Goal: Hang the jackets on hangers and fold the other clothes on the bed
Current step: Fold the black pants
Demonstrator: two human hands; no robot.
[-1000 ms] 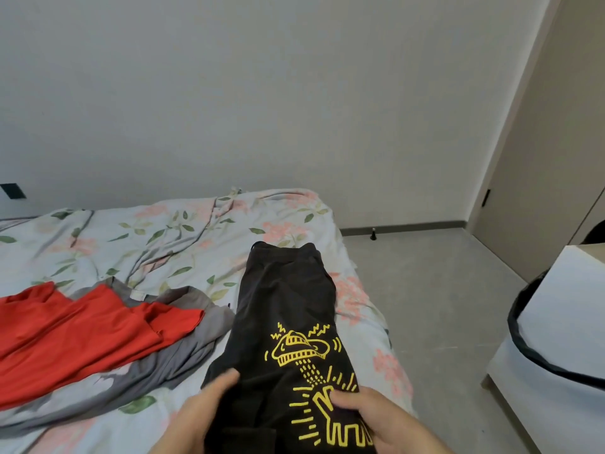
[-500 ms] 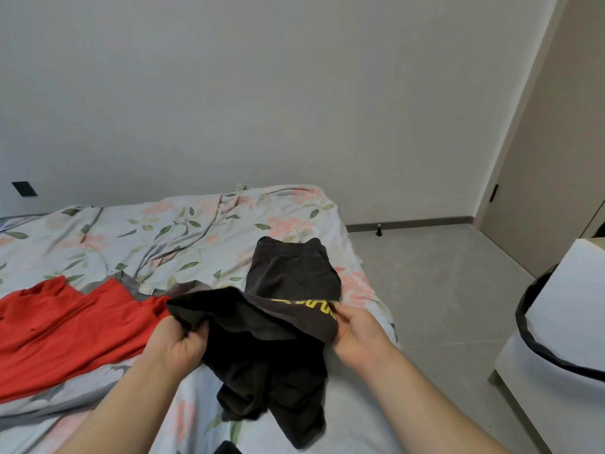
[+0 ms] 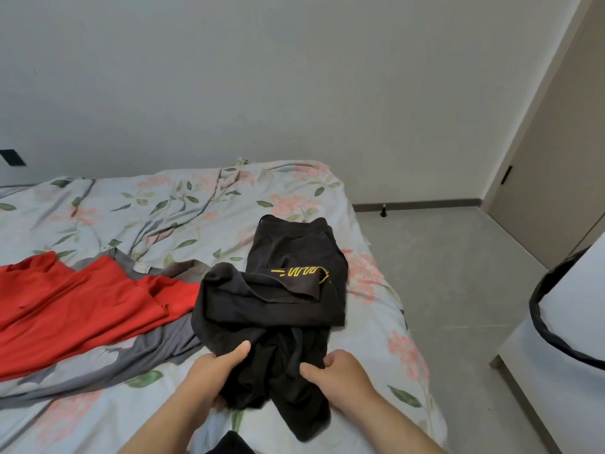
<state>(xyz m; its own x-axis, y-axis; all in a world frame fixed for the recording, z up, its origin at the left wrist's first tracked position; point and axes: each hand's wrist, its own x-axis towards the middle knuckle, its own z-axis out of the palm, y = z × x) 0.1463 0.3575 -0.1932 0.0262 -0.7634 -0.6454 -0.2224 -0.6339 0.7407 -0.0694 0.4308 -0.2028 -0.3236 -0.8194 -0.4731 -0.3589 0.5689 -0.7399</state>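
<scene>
Item under inspection: the black garment (image 3: pixel 278 309), lying on the bed (image 3: pixel 196 208).

Change noted: 1.0 s ago the black garment lay stretched out, its whole yellow print face up and both grips at its near end. 0.5 s ago both grips had that end lifted and were carrying it toward the far waistband. That portion now lies doubled over the garment's middle, and only 1 strip of the print shows along the folded edge. Both grips are back at the garment's near side, where loose cloth is bunched.

Grip state: the left grip (image 3: pixel 212 371) pinches the near-left edge, thumb on top and fingers under. The right grip (image 3: pixel 340 375) is curled into the bunched cloth at the near-right and appears to be grasping it.

Surroundings: a red garment (image 3: pixel 82 299) lies left of the black garment. A grey garment (image 3: pixel 170 342) lies under the red one and touches the black garment's left edge.

Assessment: 1 fold is laid, but roughly – the folded layer humps at its left corner and the near tail is crumpled. This item is judged part-folded – the tail needs smoothing or a 2nd fold. The red and grey garments appear not yet folded, and no hanger is in view
</scene>
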